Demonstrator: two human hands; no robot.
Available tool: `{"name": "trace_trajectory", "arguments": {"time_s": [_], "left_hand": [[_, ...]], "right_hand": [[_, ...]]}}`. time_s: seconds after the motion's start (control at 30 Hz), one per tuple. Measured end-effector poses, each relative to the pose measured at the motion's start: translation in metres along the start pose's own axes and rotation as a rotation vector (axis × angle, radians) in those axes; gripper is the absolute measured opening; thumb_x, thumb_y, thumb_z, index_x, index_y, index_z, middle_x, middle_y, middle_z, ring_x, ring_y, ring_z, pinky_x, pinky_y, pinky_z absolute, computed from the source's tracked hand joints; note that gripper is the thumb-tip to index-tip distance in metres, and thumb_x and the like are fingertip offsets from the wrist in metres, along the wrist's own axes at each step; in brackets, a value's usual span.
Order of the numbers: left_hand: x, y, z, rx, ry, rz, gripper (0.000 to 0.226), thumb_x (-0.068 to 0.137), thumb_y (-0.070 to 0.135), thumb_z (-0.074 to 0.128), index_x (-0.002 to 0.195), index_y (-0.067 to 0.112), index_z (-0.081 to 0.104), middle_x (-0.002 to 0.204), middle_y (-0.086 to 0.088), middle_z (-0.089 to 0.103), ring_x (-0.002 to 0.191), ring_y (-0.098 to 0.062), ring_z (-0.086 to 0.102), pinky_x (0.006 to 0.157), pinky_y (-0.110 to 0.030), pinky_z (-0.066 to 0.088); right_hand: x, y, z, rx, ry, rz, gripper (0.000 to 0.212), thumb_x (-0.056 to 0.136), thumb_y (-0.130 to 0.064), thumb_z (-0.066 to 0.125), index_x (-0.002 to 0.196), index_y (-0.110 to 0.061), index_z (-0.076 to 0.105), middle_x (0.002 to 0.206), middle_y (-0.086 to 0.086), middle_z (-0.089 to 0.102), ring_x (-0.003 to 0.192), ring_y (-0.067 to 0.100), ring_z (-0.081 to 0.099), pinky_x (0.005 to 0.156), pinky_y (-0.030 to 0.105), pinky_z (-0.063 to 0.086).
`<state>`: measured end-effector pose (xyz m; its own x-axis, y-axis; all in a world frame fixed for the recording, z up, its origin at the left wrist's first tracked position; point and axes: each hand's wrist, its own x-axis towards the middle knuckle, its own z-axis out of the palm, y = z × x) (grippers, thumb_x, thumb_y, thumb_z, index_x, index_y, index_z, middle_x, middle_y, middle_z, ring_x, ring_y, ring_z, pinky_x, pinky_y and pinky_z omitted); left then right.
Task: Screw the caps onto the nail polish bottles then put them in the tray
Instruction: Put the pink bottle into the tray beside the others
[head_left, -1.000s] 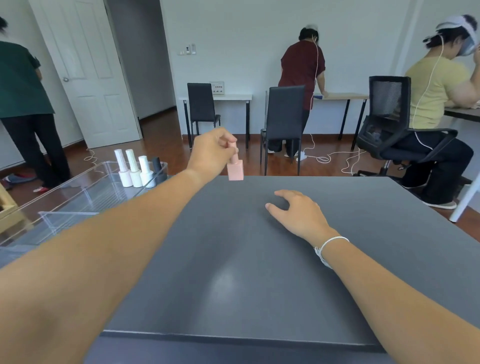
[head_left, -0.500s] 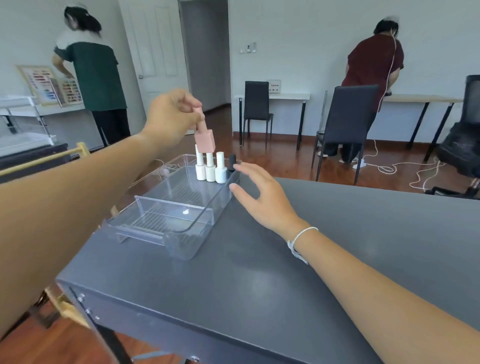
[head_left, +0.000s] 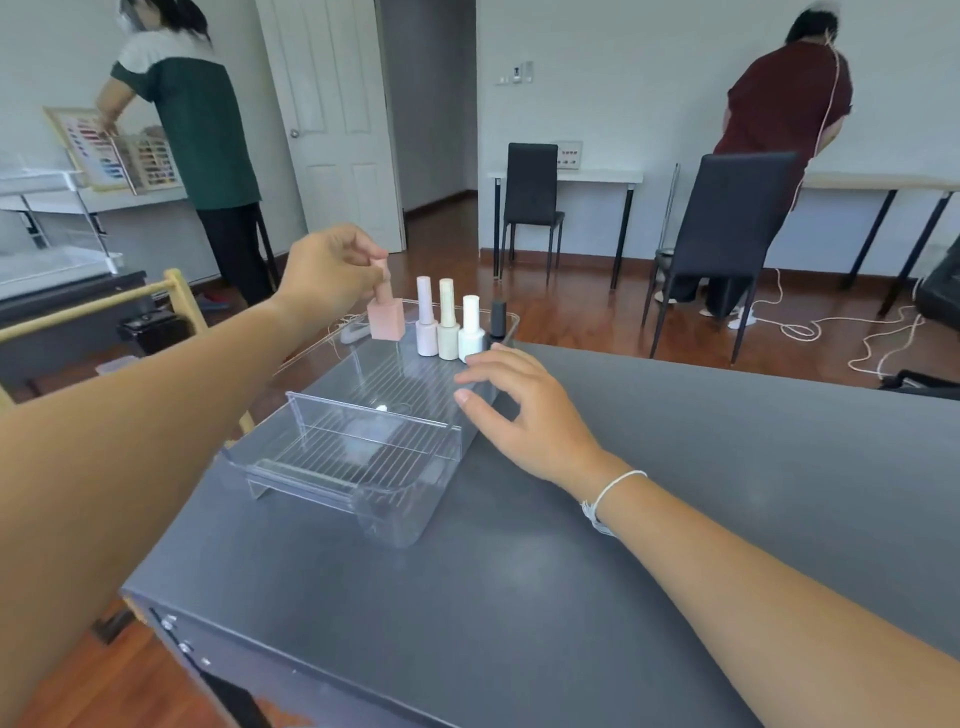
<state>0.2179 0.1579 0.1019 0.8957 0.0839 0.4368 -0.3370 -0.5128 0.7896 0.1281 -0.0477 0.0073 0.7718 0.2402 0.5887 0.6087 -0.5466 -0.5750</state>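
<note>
Since half a second ago, my left hand (head_left: 332, 270) has lowered the square pink nail polish bottle (head_left: 386, 318) toward the far end of the clear plastic tray (head_left: 374, 467). I pinch its cap with the fingertips, and it hangs upright, just left of four capped bottles: pale pink (head_left: 426, 322), cream (head_left: 448, 325), white (head_left: 470, 332), black (head_left: 497, 318). My right hand (head_left: 524, 410), loosely spread and holding nothing, touches the tray's right rim on the dark grey table (head_left: 519, 597).
</note>
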Motion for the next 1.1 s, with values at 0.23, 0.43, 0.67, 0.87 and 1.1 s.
{"name": "trace_trajectory", "arguments": {"time_s": [0.23, 0.43, 0.67, 0.87, 1.1], "left_hand": [[0.015, -0.023, 0.019, 0.071, -0.01, -0.041, 0.024, 0.082, -0.001, 0.059, 0.075, 0.022, 0.059, 0.078, 0.0, 0.061, 0.077, -0.022, 0.063, 0.076, -0.03, 0.055], [0.022, -0.032, 0.032, 0.081, 0.0, -0.063, 0.021, 0.084, -0.001, 0.055, 0.078, 0.018, 0.06, 0.084, -0.005, 0.062, 0.074, -0.019, 0.061, 0.06, -0.019, 0.048], [0.027, -0.038, 0.042, 0.071, -0.006, -0.066, 0.019, 0.083, -0.002, 0.054, 0.083, 0.017, 0.059, 0.077, 0.0, 0.057, 0.068, -0.014, 0.056, 0.049, -0.018, 0.041], [0.03, -0.044, 0.048, 0.073, -0.005, -0.069, 0.017, 0.082, -0.002, 0.056, 0.087, 0.014, 0.06, 0.073, 0.003, 0.056, 0.075, -0.02, 0.059, 0.062, -0.025, 0.044], [0.036, -0.049, 0.051, 0.064, -0.007, -0.079, 0.023, 0.082, -0.003, 0.055, 0.079, 0.02, 0.058, 0.074, 0.003, 0.056, 0.079, -0.023, 0.062, 0.081, -0.033, 0.051]], "right_hand": [[0.0, 0.002, 0.001, 0.032, 0.004, 0.005, 0.021, 0.086, -0.029, 0.06, 0.1, -0.015, 0.068, 0.116, -0.003, 0.062, 0.118, 0.001, 0.037, 0.101, 0.003, 0.02], [0.001, 0.003, 0.001, 0.05, -0.008, 0.024, 0.021, 0.086, -0.029, 0.06, 0.1, -0.015, 0.068, 0.117, -0.003, 0.062, 0.127, 0.012, 0.04, 0.107, 0.018, 0.025], [0.001, 0.004, 0.002, 0.055, -0.002, 0.022, 0.021, 0.085, -0.03, 0.06, 0.099, -0.015, 0.068, 0.116, -0.003, 0.062, 0.121, 0.001, 0.037, 0.103, 0.007, 0.021], [0.001, 0.003, 0.002, 0.063, 0.006, 0.018, 0.02, 0.085, -0.029, 0.06, 0.097, -0.015, 0.068, 0.115, -0.003, 0.062, 0.119, 0.001, 0.038, 0.102, 0.005, 0.02], [0.002, 0.005, 0.002, 0.075, -0.01, 0.038, 0.021, 0.085, -0.031, 0.059, 0.098, -0.017, 0.068, 0.115, -0.005, 0.061, 0.124, 0.005, 0.037, 0.101, 0.008, 0.021]]}}
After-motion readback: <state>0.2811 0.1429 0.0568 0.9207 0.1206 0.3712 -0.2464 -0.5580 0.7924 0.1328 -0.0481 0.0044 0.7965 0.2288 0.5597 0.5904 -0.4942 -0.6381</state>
